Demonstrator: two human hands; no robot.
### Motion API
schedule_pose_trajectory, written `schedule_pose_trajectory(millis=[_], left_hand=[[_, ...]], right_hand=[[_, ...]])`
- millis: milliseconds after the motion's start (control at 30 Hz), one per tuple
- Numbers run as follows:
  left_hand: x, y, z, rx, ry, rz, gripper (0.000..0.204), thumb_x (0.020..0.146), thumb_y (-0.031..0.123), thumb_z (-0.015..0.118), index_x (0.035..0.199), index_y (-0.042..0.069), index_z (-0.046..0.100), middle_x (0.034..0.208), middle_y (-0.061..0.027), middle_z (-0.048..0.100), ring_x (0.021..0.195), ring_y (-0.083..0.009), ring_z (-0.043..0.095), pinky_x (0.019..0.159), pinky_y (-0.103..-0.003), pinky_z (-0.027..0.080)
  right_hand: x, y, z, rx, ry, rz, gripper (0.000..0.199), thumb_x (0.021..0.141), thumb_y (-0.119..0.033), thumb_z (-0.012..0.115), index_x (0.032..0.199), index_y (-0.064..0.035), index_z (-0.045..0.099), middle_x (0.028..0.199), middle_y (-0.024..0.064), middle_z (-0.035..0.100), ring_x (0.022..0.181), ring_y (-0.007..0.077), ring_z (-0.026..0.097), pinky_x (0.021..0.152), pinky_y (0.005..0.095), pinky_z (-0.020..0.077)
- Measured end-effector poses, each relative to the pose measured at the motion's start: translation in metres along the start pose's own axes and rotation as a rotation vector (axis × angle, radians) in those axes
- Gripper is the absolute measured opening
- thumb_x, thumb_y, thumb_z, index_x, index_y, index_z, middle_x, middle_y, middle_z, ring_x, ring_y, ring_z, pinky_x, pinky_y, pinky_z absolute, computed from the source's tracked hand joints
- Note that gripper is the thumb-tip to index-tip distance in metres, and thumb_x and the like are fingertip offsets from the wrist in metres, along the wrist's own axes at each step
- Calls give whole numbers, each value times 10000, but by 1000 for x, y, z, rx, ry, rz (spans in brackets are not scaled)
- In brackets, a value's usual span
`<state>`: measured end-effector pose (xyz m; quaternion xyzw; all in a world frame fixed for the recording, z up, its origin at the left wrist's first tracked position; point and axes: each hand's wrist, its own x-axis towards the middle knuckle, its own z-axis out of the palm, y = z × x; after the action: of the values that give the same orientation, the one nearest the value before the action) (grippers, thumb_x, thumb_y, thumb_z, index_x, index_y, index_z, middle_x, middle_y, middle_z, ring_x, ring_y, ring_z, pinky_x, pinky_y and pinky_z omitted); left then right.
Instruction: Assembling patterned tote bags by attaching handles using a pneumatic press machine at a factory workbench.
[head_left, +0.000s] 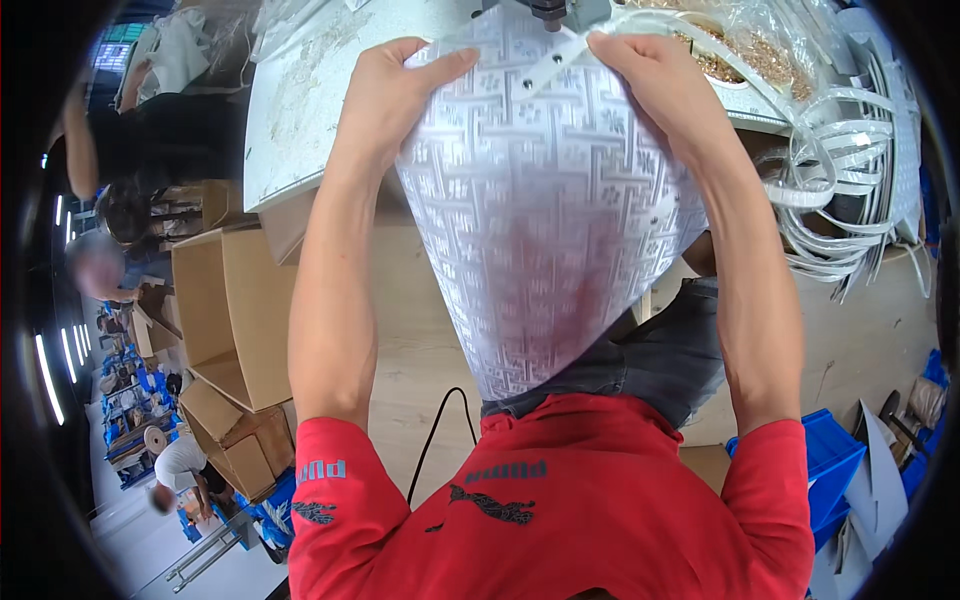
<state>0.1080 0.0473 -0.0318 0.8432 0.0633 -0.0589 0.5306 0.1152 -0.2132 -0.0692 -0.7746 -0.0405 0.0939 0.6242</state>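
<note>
A large translucent white sheet (540, 220) with an embossed geometric pattern curves from the machine table down to my lap. My left hand (395, 90) grips its upper left edge, thumb on top. My right hand (655, 80) pinches its upper right edge, together with a white punched strip (560, 62) that runs across the sheet's top. The sheet's top edge sits under a dark machine head (548, 12) at the upper middle.
A grey-white machine table (290, 100) lies ahead. A bag of small brass parts (745, 55) and a bundle of white strips (840, 190) are at the right. Open cardboard boxes (235, 320) stand left, a blue bin (830, 470) right. Other people work at far left.
</note>
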Motion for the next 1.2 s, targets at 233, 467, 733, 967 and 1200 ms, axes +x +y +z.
schedule_pose_trajectory(millis=[233, 467, 733, 967, 1200], left_hand=[[-93, 35, -18, -4, 15, 55, 337, 883, 235, 807, 1038, -52, 725, 896, -86, 750, 747, -115, 685, 680, -259, 536], [-112, -43, -99, 121, -157, 81, 275, 919, 233, 783, 832, -5, 677, 755, 24, 624, 665, -71, 536, 609, -265, 447], [-107, -56, -99, 431, 112, 62, 364, 932, 223, 766, 692, 29, 572, 635, 71, 472, 632, -48, 408, 553, -266, 333], [-81, -58, -90, 267, 95, 62, 369, 930, 228, 766, 701, 15, 571, 630, 61, 478, 628, -37, 403, 547, -258, 330], [-21, -47, -93, 395, 186, 90, 294, 913, 198, 765, 768, -8, 613, 638, -8, 527, 609, -102, 452, 575, -291, 383]], right_hand=[[-73, -27, 8, 396, -477, 168, 401, 938, -169, 728, 1271, 44, 657, 1170, 96, 736, 1021, 147, 704, 904, 269, 551], [-103, -22, -4, 604, -432, 238, 464, 920, -80, 712, 1355, 42, 605, 1232, 126, 712, 1096, 206, 691, 984, 344, 543], [-98, 3, -23, 516, -248, 383, 362, 930, -113, 718, 1222, 91, 650, 1088, 130, 749, 906, 171, 737, 814, 302, 594], [-55, -15, -13, 315, -169, 244, 313, 931, -170, 738, 1123, 71, 681, 985, 108, 756, 766, 133, 724, 673, 273, 574], [-14, -21, -8, 294, -94, 196, 270, 902, -195, 778, 1003, 35, 678, 880, 77, 733, 678, 113, 685, 614, 262, 547]])
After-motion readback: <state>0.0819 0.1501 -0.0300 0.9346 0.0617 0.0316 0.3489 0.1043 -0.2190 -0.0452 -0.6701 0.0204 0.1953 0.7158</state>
